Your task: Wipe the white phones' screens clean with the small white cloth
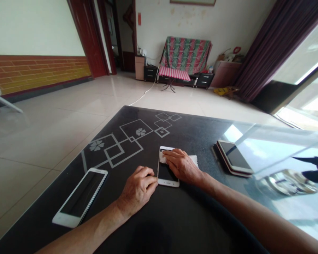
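A white-framed smartphone (167,175) lies screen up on the dark glossy table (116,233), just in front of me. My right hand (181,164) presses a white cloth (194,160) onto the upper part of its screen, fingers closed over the cloth. Part of the cloth sticks out to the right from under the hand, showing a zigzag edge. At the phone's lower left edge rests my left hand (139,185), its fingers curled and the tips touching the phone's side. The palm side of both hands is hidden.
Another white smartphone (81,195) lies to the left, near the table edge. To the right is a phone in a dark reddish case (234,158), with a shiny glass ashtray-like dish (290,181) beyond it. A striped folding table (174,73) stands across the room.
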Demonstrator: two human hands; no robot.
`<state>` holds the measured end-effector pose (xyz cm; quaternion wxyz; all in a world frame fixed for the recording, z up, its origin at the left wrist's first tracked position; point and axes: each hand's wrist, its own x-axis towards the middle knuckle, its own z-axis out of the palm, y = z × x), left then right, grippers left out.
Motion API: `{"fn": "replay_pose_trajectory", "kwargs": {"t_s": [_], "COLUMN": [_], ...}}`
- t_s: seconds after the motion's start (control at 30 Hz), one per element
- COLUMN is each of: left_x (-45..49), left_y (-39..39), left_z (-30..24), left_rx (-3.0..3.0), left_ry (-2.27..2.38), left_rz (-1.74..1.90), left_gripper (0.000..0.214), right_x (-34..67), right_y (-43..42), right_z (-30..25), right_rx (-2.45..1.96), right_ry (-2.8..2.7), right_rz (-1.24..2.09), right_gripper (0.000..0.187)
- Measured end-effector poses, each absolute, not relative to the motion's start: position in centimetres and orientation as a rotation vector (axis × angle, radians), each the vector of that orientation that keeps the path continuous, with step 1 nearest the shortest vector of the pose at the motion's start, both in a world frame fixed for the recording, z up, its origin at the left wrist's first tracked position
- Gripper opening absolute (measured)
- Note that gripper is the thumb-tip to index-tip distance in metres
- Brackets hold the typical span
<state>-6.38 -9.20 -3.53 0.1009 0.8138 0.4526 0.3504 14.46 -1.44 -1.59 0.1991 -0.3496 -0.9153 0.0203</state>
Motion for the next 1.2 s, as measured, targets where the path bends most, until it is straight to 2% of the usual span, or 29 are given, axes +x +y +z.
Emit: {"fn": "replay_pose_trajectory", "kwargs": {"t_s": [0.3, 0.83, 1.2], "left_x": [-6.4, -6.5, -6.5], "left_y": [-9.2, -9.2, -9.2], "left_z": [-3.7, -3.6, -3.6], "left_rx": [2.410, 2.427, 2.420], "left_ry": [1.344, 1.331, 1.331], "left_rz": [1.054, 1.018, 1.032], "left_gripper": [0.017, 0.016, 0.018], "right_x": [12.7, 14.7, 13.8], "right_y": [2.3, -6.0, 0.2], "right_z": [-2.3, -1.4, -2.1], "right_rx": [-1.027, -0.821, -1.021], "right_ry": [-2.475, -2.530, -2.541], "right_rz": [0.001, 0.243, 0.022], "right_gripper": [0.027, 0.030, 0.030]}}
